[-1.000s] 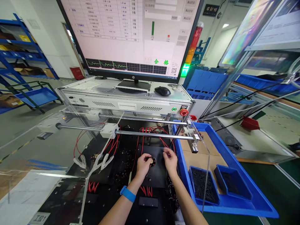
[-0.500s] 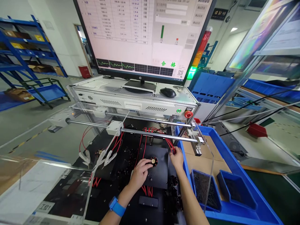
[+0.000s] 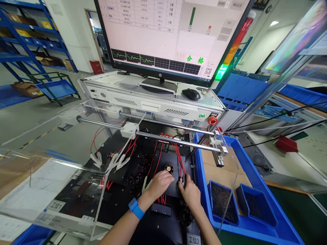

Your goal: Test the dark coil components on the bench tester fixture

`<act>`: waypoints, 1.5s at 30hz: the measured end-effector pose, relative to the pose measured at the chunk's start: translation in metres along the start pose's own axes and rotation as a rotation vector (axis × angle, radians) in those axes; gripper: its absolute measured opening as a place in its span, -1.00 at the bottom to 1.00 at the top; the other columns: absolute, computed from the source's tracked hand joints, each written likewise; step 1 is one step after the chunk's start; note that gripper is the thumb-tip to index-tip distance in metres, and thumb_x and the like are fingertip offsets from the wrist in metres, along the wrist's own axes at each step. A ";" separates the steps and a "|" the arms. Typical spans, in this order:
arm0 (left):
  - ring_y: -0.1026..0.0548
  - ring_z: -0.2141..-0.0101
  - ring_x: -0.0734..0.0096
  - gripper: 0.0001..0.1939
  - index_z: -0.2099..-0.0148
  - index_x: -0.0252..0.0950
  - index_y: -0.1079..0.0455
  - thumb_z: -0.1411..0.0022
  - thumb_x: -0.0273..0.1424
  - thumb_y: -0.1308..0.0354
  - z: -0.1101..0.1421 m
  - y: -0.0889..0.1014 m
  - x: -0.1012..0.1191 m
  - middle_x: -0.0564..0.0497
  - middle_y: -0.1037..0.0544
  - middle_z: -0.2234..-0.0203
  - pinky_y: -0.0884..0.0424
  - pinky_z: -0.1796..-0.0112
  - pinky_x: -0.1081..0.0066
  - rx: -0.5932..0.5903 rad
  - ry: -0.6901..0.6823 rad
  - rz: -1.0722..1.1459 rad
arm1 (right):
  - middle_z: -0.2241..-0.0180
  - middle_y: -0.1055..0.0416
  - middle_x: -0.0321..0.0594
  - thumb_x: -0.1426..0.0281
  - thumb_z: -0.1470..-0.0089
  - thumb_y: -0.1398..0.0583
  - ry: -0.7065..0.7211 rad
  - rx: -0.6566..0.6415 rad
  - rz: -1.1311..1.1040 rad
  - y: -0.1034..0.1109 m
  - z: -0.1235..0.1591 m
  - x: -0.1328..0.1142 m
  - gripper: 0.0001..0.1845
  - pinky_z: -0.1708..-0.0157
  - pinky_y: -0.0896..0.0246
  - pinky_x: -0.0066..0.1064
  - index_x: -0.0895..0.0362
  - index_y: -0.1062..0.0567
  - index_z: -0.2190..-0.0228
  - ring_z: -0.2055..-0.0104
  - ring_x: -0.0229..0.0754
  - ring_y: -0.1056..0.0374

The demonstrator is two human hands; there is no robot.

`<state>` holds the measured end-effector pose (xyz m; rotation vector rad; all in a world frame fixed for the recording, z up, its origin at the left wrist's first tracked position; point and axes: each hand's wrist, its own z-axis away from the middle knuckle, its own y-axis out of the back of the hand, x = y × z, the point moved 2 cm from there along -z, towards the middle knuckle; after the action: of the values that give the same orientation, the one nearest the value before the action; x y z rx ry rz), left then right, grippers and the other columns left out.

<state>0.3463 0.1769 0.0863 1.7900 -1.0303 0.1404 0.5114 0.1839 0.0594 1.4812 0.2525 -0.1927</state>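
A small round wound part (image 3: pixel 169 168) sits on a black fixture plate (image 3: pixel 170 160). My left hand (image 3: pixel 160 183), with a blue wristband (image 3: pixel 134 208), rests just in front of that part with its fingers curled; what they hold is hidden. My right hand (image 3: pixel 191 193) is right beside it and pinches the clip ends of the red wires (image 3: pixel 178 160), which hang down from the metal rail (image 3: pixel 176 140). The two hands almost touch.
A test box (image 3: pixel 153 103) with a green button and a red stop knob (image 3: pixel 212 120) carries a monitor (image 3: pixel 176 34) and a mouse (image 3: pixel 191 94). A blue tray (image 3: pixel 245 149) at right holds two small bins of dark pins. A clear shield (image 3: pixel 51 170) stands at left. White clips (image 3: pixel 116 161) dangle, with several dark round parts nearby.
My right hand has drawn the red wires from the plate's right edge down toward my left hand. My left hand has slid off the round part toward me.
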 end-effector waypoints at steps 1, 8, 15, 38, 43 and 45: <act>-0.42 0.29 0.35 -0.76 0.27 -0.25 -0.46 -0.25 -0.46 0.06 -0.003 -0.005 0.003 -0.03 -0.51 0.41 -0.38 0.20 0.30 -0.011 0.000 -0.024 | 0.34 -0.43 0.05 0.16 -0.07 0.00 0.000 -0.008 0.003 0.004 -0.003 0.000 -0.49 0.49 -0.11 -0.32 0.21 -0.20 0.02 0.37 0.04 -0.40; -0.38 0.18 0.33 -0.73 0.09 -0.21 -0.38 -0.22 -0.51 0.05 -0.005 -0.005 0.018 -0.04 -0.47 0.30 -0.35 0.12 0.26 -0.079 -0.007 -0.063 | 0.49 -0.42 -0.21 0.05 0.09 -0.13 -0.025 0.068 -0.641 0.047 -0.039 0.005 -0.56 0.44 -0.14 -0.39 0.14 -0.40 0.28 0.46 -0.15 -0.32; -0.43 0.17 0.36 -0.75 0.20 -0.19 -0.46 -0.23 -0.48 0.03 0.016 0.022 -0.006 0.00 -0.54 0.30 -0.38 0.10 0.31 0.087 0.094 0.099 | 0.64 -0.19 -0.42 0.02 0.21 -0.21 -0.116 -0.169 -1.144 0.056 -0.047 -0.027 -0.54 0.71 0.14 -0.51 0.13 -0.34 0.41 0.67 -0.37 -0.03; -0.37 0.42 0.46 -0.77 0.49 -0.26 -0.37 -0.21 -0.46 -0.03 -0.004 0.002 0.010 0.11 -0.43 0.60 -0.15 0.38 0.39 -0.063 0.045 -0.280 | 0.65 -0.20 -0.44 0.07 0.25 -0.26 -0.166 0.060 -1.262 0.021 -0.049 -0.035 -0.59 0.59 0.00 -0.51 0.14 -0.33 0.50 0.61 -0.36 -0.08; -0.39 0.41 0.45 -0.79 0.49 -0.25 -0.39 -0.19 -0.47 -0.05 -0.003 0.003 0.009 0.11 -0.46 0.59 -0.17 0.38 0.41 -0.020 0.066 -0.247 | 0.64 -0.25 -0.44 0.07 0.29 -0.30 -0.200 0.046 -1.293 0.021 -0.044 -0.035 -0.53 0.64 0.00 -0.52 0.15 -0.36 0.42 0.65 -0.38 -0.10; -0.40 0.42 0.45 -0.80 0.47 -0.24 -0.41 -0.18 -0.46 -0.06 -0.003 0.003 0.009 0.11 -0.47 0.59 -0.20 0.38 0.42 0.006 0.070 -0.216 | 0.65 -0.25 -0.45 0.04 0.28 -0.29 -0.227 0.009 -1.346 0.020 -0.042 -0.031 -0.51 0.70 0.05 -0.53 0.13 -0.34 0.40 0.69 -0.38 -0.09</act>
<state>0.3504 0.1737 0.0944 1.8758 -0.7816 0.0721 0.4858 0.2261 0.0846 1.0650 1.0322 -1.4173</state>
